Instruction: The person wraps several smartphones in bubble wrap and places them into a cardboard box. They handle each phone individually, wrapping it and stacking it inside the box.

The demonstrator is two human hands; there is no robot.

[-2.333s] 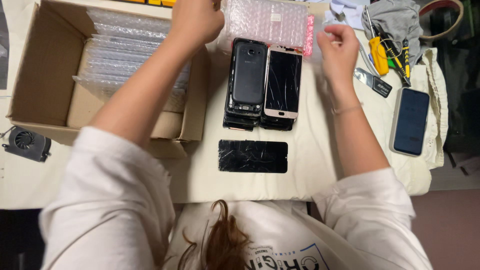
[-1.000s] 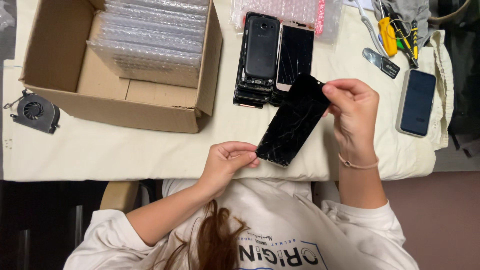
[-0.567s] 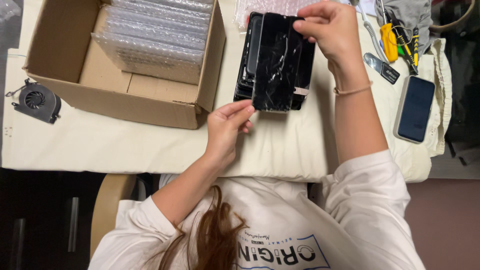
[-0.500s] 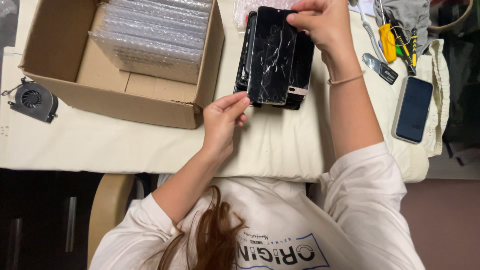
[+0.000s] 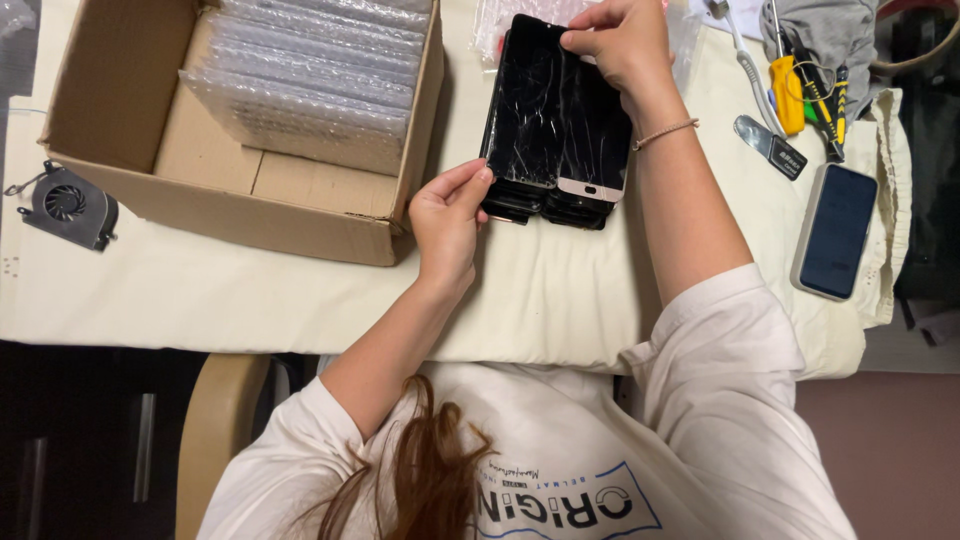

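- While the right hand (image 5: pixel 622 42) pinches its far end, the cracked black glass phone screen (image 5: pixel 528 105) lies flat on the left stack of dark phones (image 5: pixel 545 203), its long axis running away from the person, tilted slightly right at the far end.
- Left hand (image 5: pixel 447 215) touches the screen's near left corner with thumb and forefinger closed lightly on the edge.
- Beside it, a second phone with a pale lower bezel (image 5: pixel 594 140) lies parallel.
- Left of the stack stands an open brown cardboard box (image 5: pixel 250 205) holding bubble-wrapped packets (image 5: pixel 310 75).
- Farther right lie a phone in a grey case (image 5: pixel 835 232) and a yellow-handled tool (image 5: pixel 786 82).
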